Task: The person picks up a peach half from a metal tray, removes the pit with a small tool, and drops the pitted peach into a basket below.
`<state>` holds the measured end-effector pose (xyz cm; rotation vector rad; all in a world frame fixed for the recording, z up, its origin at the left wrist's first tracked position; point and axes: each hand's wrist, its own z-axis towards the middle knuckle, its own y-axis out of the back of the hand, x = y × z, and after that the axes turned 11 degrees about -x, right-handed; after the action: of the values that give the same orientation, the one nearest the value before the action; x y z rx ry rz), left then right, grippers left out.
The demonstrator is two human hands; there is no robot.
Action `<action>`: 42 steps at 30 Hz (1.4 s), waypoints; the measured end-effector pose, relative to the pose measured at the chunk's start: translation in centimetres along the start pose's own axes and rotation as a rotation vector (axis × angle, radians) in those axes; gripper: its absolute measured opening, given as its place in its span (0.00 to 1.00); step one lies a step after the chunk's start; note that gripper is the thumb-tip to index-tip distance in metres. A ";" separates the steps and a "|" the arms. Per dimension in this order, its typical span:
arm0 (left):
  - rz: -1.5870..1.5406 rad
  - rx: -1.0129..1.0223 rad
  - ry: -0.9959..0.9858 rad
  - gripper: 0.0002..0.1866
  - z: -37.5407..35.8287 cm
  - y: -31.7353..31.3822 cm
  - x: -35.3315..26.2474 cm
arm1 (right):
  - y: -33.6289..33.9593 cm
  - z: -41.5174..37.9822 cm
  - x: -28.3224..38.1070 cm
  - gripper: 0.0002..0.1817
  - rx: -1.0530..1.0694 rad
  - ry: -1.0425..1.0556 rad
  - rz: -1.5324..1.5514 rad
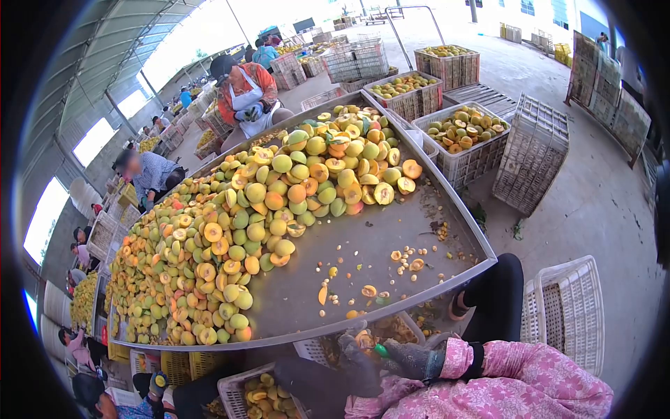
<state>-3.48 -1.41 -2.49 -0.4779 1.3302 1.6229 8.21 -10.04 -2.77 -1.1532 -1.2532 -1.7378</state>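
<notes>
Low in the head view, below the near rim of a metal sorting table [314, 336], both my hands are in dark grey gloves. My left hand [354, 357] is closed around an orange apricot [365, 340], partly covered by the fingers. Close beside it, my right hand [417, 359] is closed on a small tool with a bright green handle [380, 350]; its working end is hidden. Beneath the hands stands a crate [312, 351] with cut fruit in it. A large heap of whole and halved apricots [258, 202] covers the table's left and far parts.
Loose pits [405, 265] and a few apricot halves are scattered on the table's near right. A white crate [579, 314] stands at my right, another crate of halves [265, 398] at lower left. Beyond the table are full crates [460, 133] and a person in an orange top [255, 91].
</notes>
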 end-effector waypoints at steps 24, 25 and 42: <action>-0.709 -0.120 0.456 0.21 0.4 -2.1 0.7 | 0.2 0.4 1.1 0.15 0.104 0.014 -0.043; -0.761 -0.110 0.534 0.21 0.4 -2.1 0.9 | 0.3 0.5 1.4 0.16 0.150 -0.058 -0.057; -0.873 0.144 0.814 0.22 1.1 -2.1 2.3 | 4.8 2.3 3.8 0.17 0.564 -0.826 0.650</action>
<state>-2.50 0.48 -5.08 -1.4875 1.4592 0.5903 11.71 -9.36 2.69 -1.7130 -1.4435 -0.3686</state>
